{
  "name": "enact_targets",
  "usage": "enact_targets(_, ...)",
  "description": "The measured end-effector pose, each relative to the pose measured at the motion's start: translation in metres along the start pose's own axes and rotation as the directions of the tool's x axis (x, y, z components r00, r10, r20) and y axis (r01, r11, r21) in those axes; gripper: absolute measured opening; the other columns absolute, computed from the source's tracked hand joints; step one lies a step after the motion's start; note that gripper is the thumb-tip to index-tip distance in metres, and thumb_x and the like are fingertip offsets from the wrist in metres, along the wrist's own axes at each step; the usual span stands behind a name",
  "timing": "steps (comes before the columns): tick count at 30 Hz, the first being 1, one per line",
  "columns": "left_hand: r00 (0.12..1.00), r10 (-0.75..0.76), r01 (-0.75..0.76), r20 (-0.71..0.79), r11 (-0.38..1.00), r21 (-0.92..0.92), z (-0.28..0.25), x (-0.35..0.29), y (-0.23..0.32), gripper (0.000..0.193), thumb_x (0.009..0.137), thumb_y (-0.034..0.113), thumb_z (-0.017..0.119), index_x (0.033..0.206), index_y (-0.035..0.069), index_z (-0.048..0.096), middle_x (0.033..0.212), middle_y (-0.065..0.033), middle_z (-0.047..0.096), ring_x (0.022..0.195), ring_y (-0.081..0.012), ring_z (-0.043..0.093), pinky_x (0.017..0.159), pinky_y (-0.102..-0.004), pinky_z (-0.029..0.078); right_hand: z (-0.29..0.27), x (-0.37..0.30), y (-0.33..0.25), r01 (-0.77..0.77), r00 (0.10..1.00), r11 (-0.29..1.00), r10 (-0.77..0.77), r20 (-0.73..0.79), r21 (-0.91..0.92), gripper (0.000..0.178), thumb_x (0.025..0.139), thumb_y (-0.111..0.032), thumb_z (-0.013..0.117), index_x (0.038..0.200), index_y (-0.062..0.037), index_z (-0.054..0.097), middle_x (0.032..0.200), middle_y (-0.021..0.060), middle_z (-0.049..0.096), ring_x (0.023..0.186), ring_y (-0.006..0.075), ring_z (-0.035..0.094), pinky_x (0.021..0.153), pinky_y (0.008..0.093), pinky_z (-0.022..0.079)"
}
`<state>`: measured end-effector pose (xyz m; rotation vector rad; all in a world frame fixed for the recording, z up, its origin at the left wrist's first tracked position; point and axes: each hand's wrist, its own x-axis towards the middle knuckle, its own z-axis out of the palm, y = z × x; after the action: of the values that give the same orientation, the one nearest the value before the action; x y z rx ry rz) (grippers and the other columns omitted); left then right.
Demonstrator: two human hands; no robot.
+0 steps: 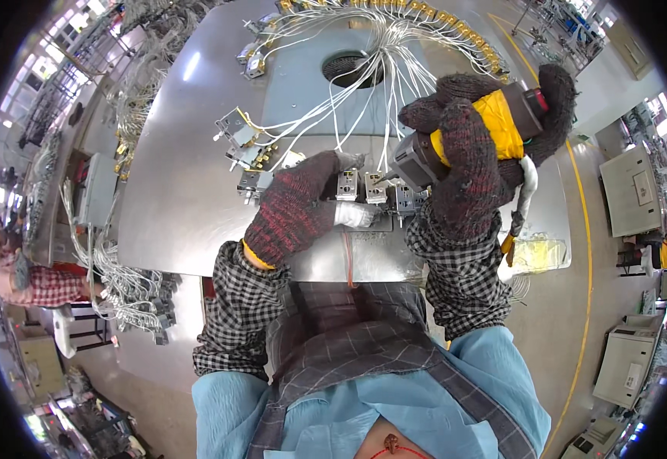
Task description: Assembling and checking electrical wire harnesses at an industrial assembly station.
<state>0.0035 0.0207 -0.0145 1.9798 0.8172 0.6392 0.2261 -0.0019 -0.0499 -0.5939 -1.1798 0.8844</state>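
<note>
My right hand (467,153), in a dark knitted glove, is wrapped round a black power screwdriver (417,161) with yellow tape on its body. The tool's thin tip points left at a small metal block (375,188) with holes in its top. My left hand (295,203), in a matching glove with pale wrapped fingertips, grips a neighbouring metal block (348,185) between thumb and fingers. More metal blocks (408,199) stand to the right in the same row, partly behind the screwdriver. White wires (341,99) run from the blocks toward the far side.
A metal-topped table (172,191) carries the work, with a round hole (345,69) in its raised grey plate. Brass-coloured connectors (456,30) curve along the far edge. Bundled wires (130,283) hang at the left, near another person's checked sleeve (50,287). White cabinets (639,191) stand right.
</note>
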Motion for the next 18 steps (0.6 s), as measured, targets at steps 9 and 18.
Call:
enact_targets(9,0.999,0.02,-0.016,-0.041,0.996,0.083,0.001,-0.002,0.014,0.074,0.072,0.042,0.091,0.13,0.004,0.064,0.11,-0.0166,0.073,0.103,-0.0317,0.073,0.089,-0.041,0.056,-0.007,-0.012,-0.045,0.226,0.974,0.971,-0.223,-0.044,0.083,0.034,0.104,-0.009,0.057,0.136,-0.0001,0.06,0.129,0.026,0.066,0.112,0.0394,0.069,0.099,0.0492,0.057)
enact_targets(18,0.998,-0.057,0.047,0.036,0.97,0.24,0.004,0.009,0.013,0.078,0.069,0.048,0.091,0.129,0.004,0.064,0.106,-0.0175,0.074,0.098,-0.0312,0.074,0.088,-0.0427,0.057,0.043,0.015,-0.062,0.396,0.882,0.882,-0.443,-0.16,-0.258,0.048,0.097,-0.003,0.064,0.143,-0.0057,0.05,0.122,0.0237,0.067,0.103,0.0348,0.07,0.091,0.0472,0.059)
